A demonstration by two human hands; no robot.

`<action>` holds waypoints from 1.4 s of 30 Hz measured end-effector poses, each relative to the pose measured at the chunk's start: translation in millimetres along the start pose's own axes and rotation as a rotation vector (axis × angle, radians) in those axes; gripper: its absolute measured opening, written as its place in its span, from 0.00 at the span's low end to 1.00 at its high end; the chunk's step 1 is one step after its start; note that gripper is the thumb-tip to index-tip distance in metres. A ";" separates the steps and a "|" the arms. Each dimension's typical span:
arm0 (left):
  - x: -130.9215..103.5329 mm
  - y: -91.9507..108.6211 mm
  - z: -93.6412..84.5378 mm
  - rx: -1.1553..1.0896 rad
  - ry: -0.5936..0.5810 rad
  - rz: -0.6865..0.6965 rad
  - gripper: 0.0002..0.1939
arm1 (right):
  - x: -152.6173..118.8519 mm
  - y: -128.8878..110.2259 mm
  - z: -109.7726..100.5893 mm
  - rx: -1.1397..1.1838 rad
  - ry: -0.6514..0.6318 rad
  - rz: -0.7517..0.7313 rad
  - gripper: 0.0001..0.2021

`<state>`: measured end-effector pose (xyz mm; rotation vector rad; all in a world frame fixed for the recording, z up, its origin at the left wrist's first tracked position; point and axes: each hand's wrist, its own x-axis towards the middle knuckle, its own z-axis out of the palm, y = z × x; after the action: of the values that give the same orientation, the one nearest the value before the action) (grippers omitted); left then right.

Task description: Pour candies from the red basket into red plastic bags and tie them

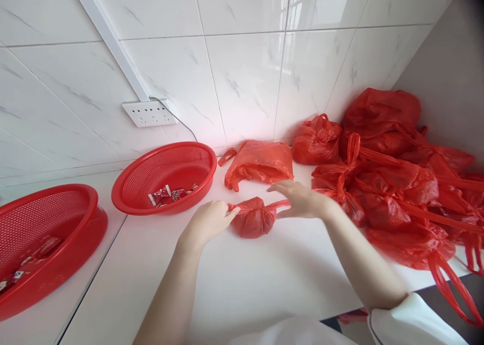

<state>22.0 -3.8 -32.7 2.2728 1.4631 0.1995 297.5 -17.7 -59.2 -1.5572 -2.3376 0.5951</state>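
A small red plastic bag (255, 221) with a rounded, filled bottom rests on the white table, its neck gathered and its two handles drawn out sideways. My left hand (209, 221) is closed on the left handle, pinching it between thumb and fingers. On the other side, my right hand (302, 201) has its fingers spread, and the right handle passes behind it. Whether that hand touches the handle I cannot tell. Just behind lies a flatter red bag (260, 158) with its mouth facing me. The contents of the small bag are hidden.
Two red plastic baskets (164, 151) (85, 219) with small wrapped packets (166, 196) stand at the left. Many red bags (397, 188) are heaped at the right, some near the table's front edge. Behind, a power strip (149, 114) is on the tiled wall.
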 end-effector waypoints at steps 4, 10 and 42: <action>-12.5 12.7 -11.3 0.037 -0.003 0.011 0.23 | 28.1 -30.2 49.3 0.068 0.040 -0.107 0.34; -17.7 6.7 -22.7 0.067 -0.072 -0.062 0.23 | 32.3 -32.5 78.2 0.089 0.130 -0.138 0.09; -39.9 4.4 -34.0 -0.009 -0.117 -0.118 0.28 | -4.3 68.8 -22.4 -0.074 0.547 0.170 0.15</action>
<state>-3.3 -31.7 4.1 2.1444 1.5263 0.0368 364.8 5.8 -72.2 -1.6990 -1.8473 0.0890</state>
